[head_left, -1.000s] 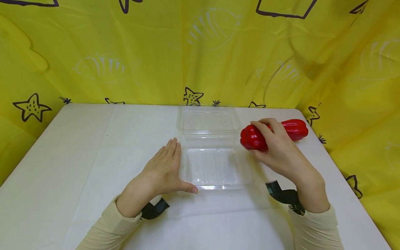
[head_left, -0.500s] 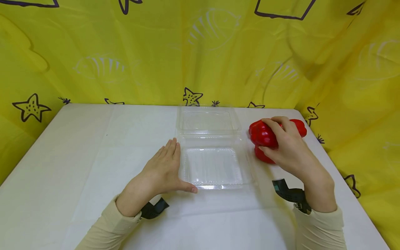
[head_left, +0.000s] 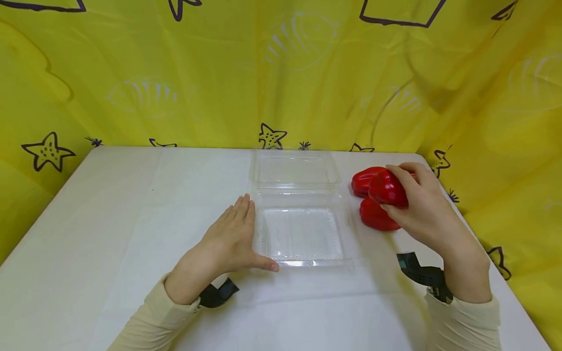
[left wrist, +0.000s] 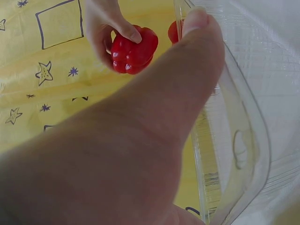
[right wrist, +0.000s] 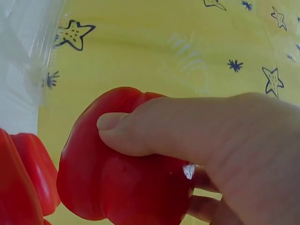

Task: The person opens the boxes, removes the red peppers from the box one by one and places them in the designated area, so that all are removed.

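Note:
My right hand (head_left: 428, 209) grips a red bell pepper (head_left: 388, 187) between thumb and fingers, at the right side of the table. In the right wrist view the thumb presses on the side of the pepper (right wrist: 108, 183). Close below and behind it are another red bell pepper (head_left: 377, 217) and a further red pepper (head_left: 363, 181), both partly hidden. A clear plastic clamshell box (head_left: 303, 234) lies unfolded at the middle, its lid half (head_left: 294, 170) towards the back. Along the box's left side rests my left hand (head_left: 228, 239), fingers straight, thumb at the front rim.
A white cloth covers the table (head_left: 110, 234). Yellow printed curtains (head_left: 197, 73) hang right behind the table's back edge and along both sides. A dark strap mount (head_left: 421, 273) sits on the right wrist.
My right hand has moved to the right with the bell pepper, away from the box. The peppers behind and below it now show more. The left hand stays in place.

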Demonstrator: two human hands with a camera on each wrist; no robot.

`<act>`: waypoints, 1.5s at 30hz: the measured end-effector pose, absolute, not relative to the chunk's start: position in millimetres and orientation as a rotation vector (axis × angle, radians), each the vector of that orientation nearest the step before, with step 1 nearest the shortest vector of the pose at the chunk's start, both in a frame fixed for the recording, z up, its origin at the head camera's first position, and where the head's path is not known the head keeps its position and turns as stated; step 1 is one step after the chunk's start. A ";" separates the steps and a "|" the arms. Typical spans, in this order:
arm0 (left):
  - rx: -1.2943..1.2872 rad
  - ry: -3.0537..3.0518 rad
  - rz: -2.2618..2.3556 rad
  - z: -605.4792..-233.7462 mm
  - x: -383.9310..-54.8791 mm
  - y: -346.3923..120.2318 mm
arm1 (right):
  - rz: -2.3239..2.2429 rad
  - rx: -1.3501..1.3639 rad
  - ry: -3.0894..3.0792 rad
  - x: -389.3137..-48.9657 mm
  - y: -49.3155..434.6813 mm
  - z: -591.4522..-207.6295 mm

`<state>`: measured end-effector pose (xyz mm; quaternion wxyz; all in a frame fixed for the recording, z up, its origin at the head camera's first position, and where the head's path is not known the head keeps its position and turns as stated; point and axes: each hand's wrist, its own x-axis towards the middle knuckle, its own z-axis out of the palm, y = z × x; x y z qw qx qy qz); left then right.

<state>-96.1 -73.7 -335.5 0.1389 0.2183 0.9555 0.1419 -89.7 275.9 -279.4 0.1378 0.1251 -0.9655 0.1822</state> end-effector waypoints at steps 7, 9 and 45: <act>0.631 2.766 0.412 -334.2 -95.3 -75.1 | 0.550 0.360 -2.772 -88.8 287.3 -283.3; 0.630 2.763 0.411 -334.1 -95.2 -75.3 | 0.551 0.361 -2.754 -88.4 290.9 -284.5; 0.630 2.758 0.421 -334.9 -95.6 -74.4 | 0.505 0.150 -2.779 -87.7 338.2 -292.4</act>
